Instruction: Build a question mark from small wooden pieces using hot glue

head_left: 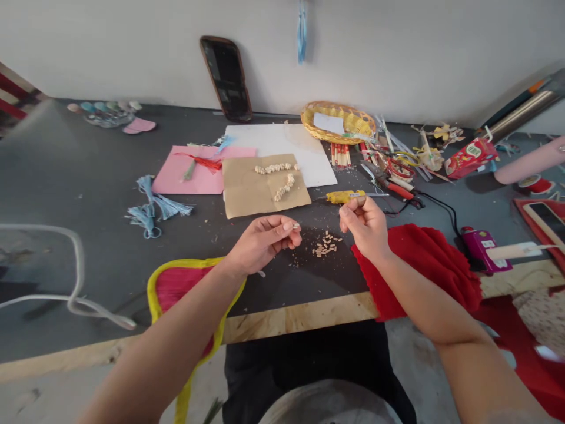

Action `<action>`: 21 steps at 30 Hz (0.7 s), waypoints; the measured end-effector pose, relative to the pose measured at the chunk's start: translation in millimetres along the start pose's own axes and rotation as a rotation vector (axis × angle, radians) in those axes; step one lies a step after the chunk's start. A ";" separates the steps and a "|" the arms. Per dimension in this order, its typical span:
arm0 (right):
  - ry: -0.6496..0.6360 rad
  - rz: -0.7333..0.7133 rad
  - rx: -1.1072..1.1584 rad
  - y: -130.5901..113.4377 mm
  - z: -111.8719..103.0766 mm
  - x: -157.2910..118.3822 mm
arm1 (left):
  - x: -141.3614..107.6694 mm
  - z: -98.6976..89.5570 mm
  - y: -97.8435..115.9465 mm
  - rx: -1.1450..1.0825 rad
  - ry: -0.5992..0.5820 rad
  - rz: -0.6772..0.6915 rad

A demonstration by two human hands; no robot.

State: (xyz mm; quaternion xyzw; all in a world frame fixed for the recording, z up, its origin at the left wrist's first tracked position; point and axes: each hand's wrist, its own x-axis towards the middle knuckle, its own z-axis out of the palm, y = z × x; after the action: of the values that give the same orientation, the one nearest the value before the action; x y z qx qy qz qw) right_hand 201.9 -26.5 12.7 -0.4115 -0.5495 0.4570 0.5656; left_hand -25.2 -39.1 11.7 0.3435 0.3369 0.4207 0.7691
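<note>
Item: one small pale piece (296, 226), pinched between thumb and fingers of the left hand (276, 235), above the worktop (273, 294); long axis apparently sideways, free end toward the right hand (353, 212), though too small for certainty. Right hand: fingers curled; whether the tips meet or hold anything, I cannot tell. Handling, as judged: light pinch, end exposed, both hands low, wrists steady. Beneath, between the hands: loose heap of short pale pieces (326, 244), axes mixed. Beyond: brown paper (247, 188) bearing two knobbly pale strips (285, 186); yellow-handled tool (345, 196), lying sideways.
</note>
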 end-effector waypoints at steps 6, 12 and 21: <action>-0.052 0.055 -0.095 1.3 3.0 -2.9 | 1.0 -1.7 -1.2 -0.007 0.016 0.001; -0.140 0.113 -0.124 -3.9 5.0 -5.5 | 1.5 -2.8 -1.9 -0.002 0.018 0.000; -0.268 0.065 -0.092 -2.8 2.9 -5.1 | 2.0 -2.5 -1.4 0.005 0.013 -0.006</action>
State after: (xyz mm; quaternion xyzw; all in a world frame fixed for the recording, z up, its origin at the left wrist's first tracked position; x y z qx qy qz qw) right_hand 199.3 -32.3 14.3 -0.3898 -0.6267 0.5003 0.4528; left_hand -25.8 -37.3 8.8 0.3416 0.3437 0.4197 0.7675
